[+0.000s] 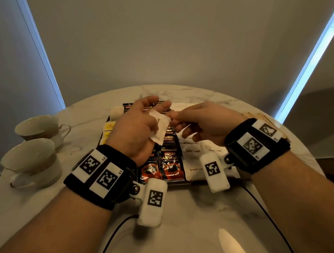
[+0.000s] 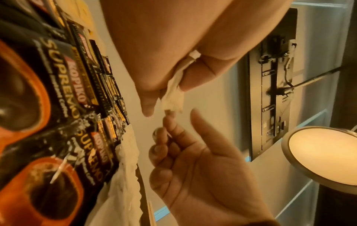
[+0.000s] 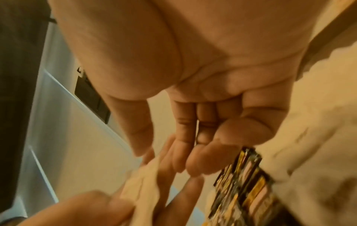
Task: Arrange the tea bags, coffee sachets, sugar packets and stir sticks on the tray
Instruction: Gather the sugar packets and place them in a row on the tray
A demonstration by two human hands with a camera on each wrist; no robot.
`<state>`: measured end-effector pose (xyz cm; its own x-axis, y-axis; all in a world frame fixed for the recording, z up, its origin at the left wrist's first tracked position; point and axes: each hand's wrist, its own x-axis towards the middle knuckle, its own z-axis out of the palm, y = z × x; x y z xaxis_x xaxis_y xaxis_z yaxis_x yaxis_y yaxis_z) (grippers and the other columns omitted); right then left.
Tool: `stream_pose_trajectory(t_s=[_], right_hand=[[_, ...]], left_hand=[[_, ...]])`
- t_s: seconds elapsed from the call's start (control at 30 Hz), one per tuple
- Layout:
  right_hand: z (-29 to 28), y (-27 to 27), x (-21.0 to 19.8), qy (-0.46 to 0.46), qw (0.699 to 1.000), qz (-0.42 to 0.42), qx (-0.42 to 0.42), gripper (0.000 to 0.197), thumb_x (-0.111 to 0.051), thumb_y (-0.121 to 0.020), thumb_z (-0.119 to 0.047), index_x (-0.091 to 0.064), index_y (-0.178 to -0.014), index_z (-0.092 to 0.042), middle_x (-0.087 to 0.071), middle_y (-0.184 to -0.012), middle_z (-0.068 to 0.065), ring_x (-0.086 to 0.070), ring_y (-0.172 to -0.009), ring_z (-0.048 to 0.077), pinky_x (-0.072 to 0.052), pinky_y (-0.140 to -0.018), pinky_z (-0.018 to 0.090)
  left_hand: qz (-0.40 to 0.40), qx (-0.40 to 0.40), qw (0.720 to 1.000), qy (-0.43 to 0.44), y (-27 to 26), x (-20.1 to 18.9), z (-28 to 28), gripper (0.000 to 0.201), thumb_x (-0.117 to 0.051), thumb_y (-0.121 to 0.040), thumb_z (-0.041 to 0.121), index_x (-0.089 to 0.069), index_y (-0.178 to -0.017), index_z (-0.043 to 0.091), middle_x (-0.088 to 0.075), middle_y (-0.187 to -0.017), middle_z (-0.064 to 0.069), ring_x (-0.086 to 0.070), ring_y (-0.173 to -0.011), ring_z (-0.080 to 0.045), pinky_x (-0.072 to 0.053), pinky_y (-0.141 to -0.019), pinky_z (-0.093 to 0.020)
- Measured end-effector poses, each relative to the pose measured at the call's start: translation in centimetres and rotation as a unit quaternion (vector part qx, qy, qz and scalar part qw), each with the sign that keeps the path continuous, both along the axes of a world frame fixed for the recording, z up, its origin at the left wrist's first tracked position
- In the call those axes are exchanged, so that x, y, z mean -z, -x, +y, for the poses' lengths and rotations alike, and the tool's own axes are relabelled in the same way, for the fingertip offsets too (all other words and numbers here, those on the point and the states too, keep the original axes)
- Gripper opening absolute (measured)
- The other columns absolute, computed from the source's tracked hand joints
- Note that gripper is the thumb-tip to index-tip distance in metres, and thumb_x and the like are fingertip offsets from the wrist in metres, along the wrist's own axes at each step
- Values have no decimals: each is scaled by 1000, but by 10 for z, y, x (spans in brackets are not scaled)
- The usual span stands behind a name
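My left hand (image 1: 141, 120) hovers over the dark tray (image 1: 108, 117) and pinches a few white sugar packets (image 1: 160, 127) between thumb and fingers (image 2: 146, 107). My right hand (image 1: 197, 120) faces it, loosely curled, one fingertip (image 2: 168, 119) at the packets' (image 2: 172, 97) end and the thumb apart. Black and red coffee sachets (image 1: 171, 166) lie in rows down the tray's middle. White brown-sugar packets (image 1: 194, 156) lie on its right side and yellow tea bags (image 1: 108, 129) on its left. Wooden stir sticks (image 1: 261, 117) show past my right wristband, mostly hidden.
Two pale teacups, one (image 1: 40, 126) behind the other (image 1: 30, 157), stand on the round marble table (image 1: 189, 214) to the left of the tray. Black cables (image 1: 111, 240) run across the table's near part. A wall is close behind the table.
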<state>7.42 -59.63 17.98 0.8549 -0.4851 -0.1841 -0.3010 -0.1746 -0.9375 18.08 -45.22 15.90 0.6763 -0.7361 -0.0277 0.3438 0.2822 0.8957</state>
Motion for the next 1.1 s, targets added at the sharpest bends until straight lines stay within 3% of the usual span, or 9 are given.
stream_pose_trajectory(t_s=[0.1,0.2,0.33,0.47,0.53,0.67,0.8,0.97,1.1], right_hand=[[13,0,6,-28,997,-50,-54,13,-72,-93,-26,-76,-96,-14,-73,-86,3,-61,-70,14,-44,-63,26],[14,0,12,-62,992,-106,-23,10,-71,-93,-13,-74,-101,-8,-74,-86,6,-65,-69,15,-52,-60,25],[10,3,18,-63,991,-115,3,8,-73,-88,-6,-71,-96,-6,-72,-86,12,-68,-76,24,-60,-70,35],[6,8,19,-74,987,-144,21,4,-71,-90,-6,-70,-93,-7,-73,-82,9,-71,-75,22,-58,-67,36],[7,10,19,-82,981,-171,32,3,-69,-94,-10,-70,-92,-9,-74,-81,7,-72,-73,20,-58,-66,35],[14,6,24,-75,977,-195,50,16,-61,-102,-22,-71,-95,-12,-73,-89,10,-70,-78,22,-61,-74,39],[17,6,23,-97,974,-197,57,16,-63,-101,-26,-69,-102,-11,-73,-89,7,-68,-73,17,-58,-63,31],[12,9,23,-117,978,-174,13,36,-77,-85,-3,-62,-118,-4,-74,-109,22,-73,-90,31,-62,-74,35],[11,12,20,-99,984,-146,15,41,-76,-81,9,-63,-118,-4,-75,-107,20,-76,-91,28,-63,-76,33]], left_hand=[[-15,32,999,31,4,-1,1,84,-23,-75,-34,-52,-138,13,-64,-140,-12,-62,-129,-31,-54,-105,-48],[-33,35,998,34,7,1,0,73,-31,-81,-32,-56,-134,12,-67,-136,-12,-66,-124,-29,-57,-100,-47],[-102,3,995,1,8,3,2,42,-55,-86,-22,-66,-103,15,-73,-121,-11,-74,-106,-29,-62,-74,-38],[-166,19,985,-51,9,4,6,31,-64,-85,-18,-68,-79,12,-77,-99,-8,-75,-93,-26,-61,-73,-35],[-185,14,980,-70,9,7,6,25,-70,-83,-13,-73,-81,11,-77,-90,-6,-75,-85,-24,-59,-69,-28],[-208,-4,974,-86,10,8,6,28,-78,-81,-5,-80,-99,16,-80,-100,-3,-77,-92,-23,-61,-77,-30],[-197,-12,978,-72,12,8,5,32,-76,-84,-5,-79,-107,16,-80,-104,-1,-77,-97,-19,-62,-83,-31],[-116,-49,991,-44,8,5,2,23,-60,-96,-5,-78,-106,7,-80,-103,-9,-77,-96,-22,-60,-72,-25],[-97,-59,993,-41,8,7,1,22,-64,-92,-6,-78,-102,9,-80,-101,-10,-77,-94,-22,-58,-69,-24]])
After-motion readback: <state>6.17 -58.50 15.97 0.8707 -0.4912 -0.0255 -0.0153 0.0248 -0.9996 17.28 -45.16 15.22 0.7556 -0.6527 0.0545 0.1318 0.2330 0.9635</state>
